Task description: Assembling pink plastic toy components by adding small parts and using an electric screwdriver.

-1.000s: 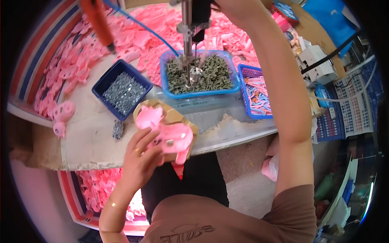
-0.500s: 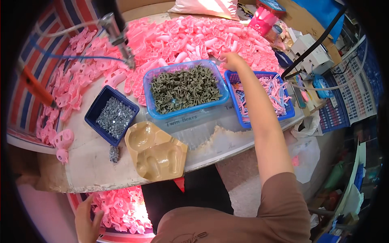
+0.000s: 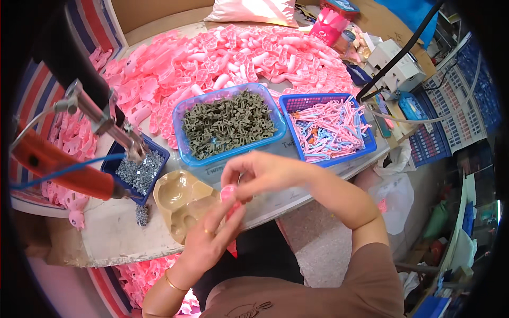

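Small rounded pink plastic piece (image 3: 228, 192), grasped in the fingers of the left hand (image 3: 205, 239) — right beside the glossy tan moulded holder (image 3: 177, 192) on the pale bench (image 3: 114, 241)! Right hand (image 3: 261, 172) curls in close — whether it grips too, I cannot tell.

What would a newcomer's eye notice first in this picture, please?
Probably the heap of pink plastic parts, spread across the back of the table. In front stands a blue tub of grey-green pieces; nearer, the left hand and right hand meet at a small pink part.
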Tool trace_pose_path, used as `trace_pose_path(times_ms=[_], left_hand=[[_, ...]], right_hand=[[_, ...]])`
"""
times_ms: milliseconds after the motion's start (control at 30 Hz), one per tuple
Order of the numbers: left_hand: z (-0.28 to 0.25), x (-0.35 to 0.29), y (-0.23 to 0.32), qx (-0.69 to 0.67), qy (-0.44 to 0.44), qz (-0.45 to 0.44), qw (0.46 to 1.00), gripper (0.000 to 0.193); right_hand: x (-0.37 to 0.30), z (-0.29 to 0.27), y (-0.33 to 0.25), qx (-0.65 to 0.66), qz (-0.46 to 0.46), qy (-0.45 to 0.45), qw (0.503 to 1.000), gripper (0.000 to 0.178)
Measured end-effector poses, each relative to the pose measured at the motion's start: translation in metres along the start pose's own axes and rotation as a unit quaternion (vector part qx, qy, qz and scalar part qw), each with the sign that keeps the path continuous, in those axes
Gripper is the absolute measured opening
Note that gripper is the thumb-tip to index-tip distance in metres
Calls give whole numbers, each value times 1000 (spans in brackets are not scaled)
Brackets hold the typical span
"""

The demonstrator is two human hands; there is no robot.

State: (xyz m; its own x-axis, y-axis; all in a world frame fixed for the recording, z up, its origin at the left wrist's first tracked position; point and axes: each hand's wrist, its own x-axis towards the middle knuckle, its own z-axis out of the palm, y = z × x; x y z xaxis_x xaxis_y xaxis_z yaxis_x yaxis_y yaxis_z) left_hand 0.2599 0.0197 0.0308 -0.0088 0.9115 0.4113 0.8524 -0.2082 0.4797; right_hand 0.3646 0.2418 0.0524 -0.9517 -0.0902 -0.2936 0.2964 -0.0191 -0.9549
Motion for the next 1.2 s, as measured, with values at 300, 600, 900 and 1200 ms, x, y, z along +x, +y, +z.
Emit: trace_pose_path(times_ms=[300,600,900,1200], left_hand=[[-8,-29,4,-27,54,-11,998,43],[-7,-64,3,-69,85,-177,978,36],[-1,-66,0,-69,80,-176,979,36],[-1,-67,3,-55,74,-184,979,40]], right_hand=[[-32,-207,25,-343,-13,506,791,20],[-31,-287,58,-489,110,564,656,29],[-11,-283,46,-338,15,484,807,39],[42,-290,43,-711,-26,480,514,47]])
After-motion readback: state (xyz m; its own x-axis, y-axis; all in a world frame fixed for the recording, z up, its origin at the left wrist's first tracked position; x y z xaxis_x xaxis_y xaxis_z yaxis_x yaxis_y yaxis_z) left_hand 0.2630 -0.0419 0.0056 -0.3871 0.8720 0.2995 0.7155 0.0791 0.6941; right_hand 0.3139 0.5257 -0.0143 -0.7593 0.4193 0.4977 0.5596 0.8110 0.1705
